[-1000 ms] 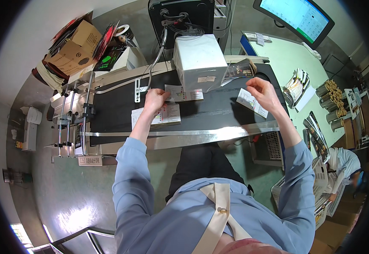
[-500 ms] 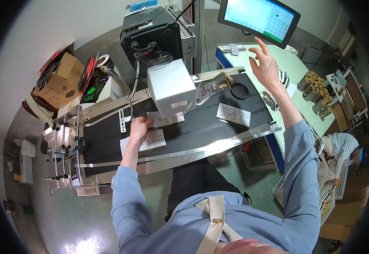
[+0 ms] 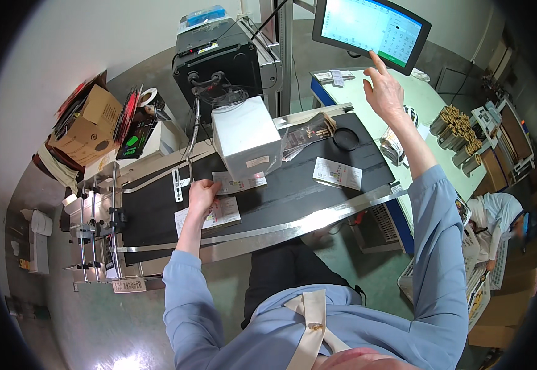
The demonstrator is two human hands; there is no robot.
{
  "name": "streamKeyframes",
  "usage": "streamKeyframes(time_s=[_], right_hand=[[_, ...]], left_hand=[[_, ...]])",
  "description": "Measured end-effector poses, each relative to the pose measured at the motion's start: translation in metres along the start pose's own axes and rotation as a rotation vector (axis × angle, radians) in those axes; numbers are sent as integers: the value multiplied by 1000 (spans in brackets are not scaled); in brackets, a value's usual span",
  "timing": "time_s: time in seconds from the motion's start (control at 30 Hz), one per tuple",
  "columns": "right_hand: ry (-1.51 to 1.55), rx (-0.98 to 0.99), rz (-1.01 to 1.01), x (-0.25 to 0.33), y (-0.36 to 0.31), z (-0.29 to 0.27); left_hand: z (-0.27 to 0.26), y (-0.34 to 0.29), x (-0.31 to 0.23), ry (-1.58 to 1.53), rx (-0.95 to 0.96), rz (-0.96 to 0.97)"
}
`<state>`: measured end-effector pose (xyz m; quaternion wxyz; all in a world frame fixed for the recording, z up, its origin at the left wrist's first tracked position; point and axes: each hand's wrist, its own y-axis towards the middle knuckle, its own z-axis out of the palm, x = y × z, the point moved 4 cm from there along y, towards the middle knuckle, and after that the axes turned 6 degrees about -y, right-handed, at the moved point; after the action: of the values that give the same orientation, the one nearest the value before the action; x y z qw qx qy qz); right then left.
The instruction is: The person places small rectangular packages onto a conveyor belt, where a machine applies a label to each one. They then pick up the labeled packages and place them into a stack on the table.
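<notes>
looks partway: three printed cards down on the black belt, screen bit probably unfinished, right hand empty, pointing there, left hand in a narrow grip, can't tell if it's pinching one

Head-worn wide fisheye view, downward over near torso and black belt to far right screen.

The right hand reached forward, index finger stretched; lower, to its left, the left hand had its fingers curled.
</notes>
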<state>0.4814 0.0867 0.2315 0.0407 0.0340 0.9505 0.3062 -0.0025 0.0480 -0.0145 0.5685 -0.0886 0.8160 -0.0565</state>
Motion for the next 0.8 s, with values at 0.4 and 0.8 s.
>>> streamKeyframes(time_s=[0.4, 0.8], right_hand=[[145, 471, -302, 20, -98, 73], [101, 767, -172, 5, -159, 110]], left_hand=[[-12, -31, -9, -366, 80, -69], [-96, -109, 15, 407, -285, 117]])
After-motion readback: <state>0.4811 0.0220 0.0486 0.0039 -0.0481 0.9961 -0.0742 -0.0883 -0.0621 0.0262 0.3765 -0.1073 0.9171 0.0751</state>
